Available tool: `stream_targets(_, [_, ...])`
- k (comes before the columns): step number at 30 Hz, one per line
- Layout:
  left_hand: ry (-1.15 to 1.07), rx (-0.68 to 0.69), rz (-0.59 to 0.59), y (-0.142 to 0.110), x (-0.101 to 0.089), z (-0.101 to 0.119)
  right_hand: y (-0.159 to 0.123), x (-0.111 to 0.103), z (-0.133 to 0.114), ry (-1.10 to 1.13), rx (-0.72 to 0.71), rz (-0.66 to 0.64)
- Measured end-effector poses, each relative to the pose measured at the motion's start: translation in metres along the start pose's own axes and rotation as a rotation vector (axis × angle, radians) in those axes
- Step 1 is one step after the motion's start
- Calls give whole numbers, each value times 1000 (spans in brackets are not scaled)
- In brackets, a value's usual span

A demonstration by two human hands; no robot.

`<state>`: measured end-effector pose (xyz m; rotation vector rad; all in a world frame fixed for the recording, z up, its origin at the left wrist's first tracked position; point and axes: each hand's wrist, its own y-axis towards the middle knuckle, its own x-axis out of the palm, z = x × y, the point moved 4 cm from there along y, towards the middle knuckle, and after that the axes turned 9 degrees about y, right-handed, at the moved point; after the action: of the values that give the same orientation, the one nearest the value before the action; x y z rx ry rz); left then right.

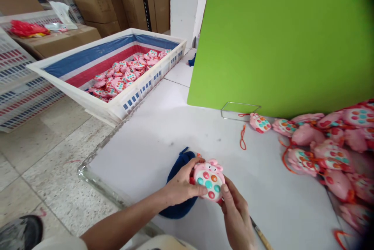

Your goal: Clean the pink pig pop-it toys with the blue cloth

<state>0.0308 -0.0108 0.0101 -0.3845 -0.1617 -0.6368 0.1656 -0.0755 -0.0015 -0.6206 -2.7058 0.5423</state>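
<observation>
Between my two hands is a pink animal-shaped toy (208,183), its white face with red, orange and teal buttons turned up toward me. My left hand (184,183) grips its left edge, thumb at the lower front. On the opposite side my right hand (236,207) holds the lower right edge with the thumb on the front. Fingers behind the toy are hidden. A dark blue cloth pouch (179,210) lies on the white table (140,152) under my left hand. Close to my right wrist lies a thin tool with a wooden handle (264,239).
Several similar pink toys (330,152) with orange cords are heaped at the right. An orange cord loop (242,137) and a wire frame (240,110) lie before a green board (277,43). At the left, a white crate (117,111) holds many more toys; cardboard boxes (93,2) stand behind.
</observation>
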Motion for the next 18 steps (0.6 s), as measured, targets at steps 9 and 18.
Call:
stream_targets(9, [-138,-28,174,8,0,-19,0,-8,5,-48,-34,-1])
stream_targets(18, [-440,310,646,12,-135,108,116,-92,-62,-654,-379,199])
